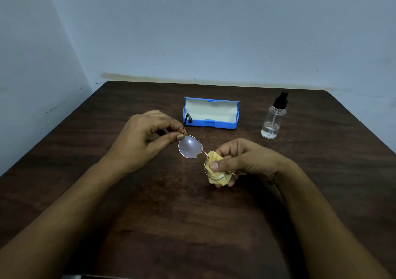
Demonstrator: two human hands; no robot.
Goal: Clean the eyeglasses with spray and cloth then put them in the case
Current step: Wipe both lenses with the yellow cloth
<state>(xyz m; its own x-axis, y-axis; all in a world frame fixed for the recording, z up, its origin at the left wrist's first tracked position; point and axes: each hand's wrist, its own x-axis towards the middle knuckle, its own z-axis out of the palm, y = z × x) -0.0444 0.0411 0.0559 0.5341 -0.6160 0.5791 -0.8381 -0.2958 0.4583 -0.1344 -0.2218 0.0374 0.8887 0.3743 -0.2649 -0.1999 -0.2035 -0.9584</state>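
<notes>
Head view: the eyeglasses (190,146), thin gold-rimmed, are held above the middle of the dark wooden tabletop (150,214), slanting from 10 o'clock down to 4 o'clock between both hands. The left hand (145,137), at 9 o'clock of the bare lens, pinches the frame's outer corner by the hinge between thumb and forefinger, the other fingers curled. From that corner a temple arm with a black tip sticks up toward 12 o'clock, overlapping the left end of the case in the picture. The right hand (242,161), at 4 o'clock of the bare lens, is clamped on the yellow cloth (216,175), which is bunched around the other lens; the thumb presses on the cloth from the front, the fingers curl behind it, and the rim of the lens shows over the fabric. The blue case (211,125) lies on the tabletop at 12 to 1 o'clock of the glasses, lid raised, pale lining showing. The clear spray bottle (273,118) with a black nozzle stands upright at 2 o'clock, well apart from the case, with a little clear liquid at its bottom. A pale blue wall (214,32) rises behind the tabletop.
</notes>
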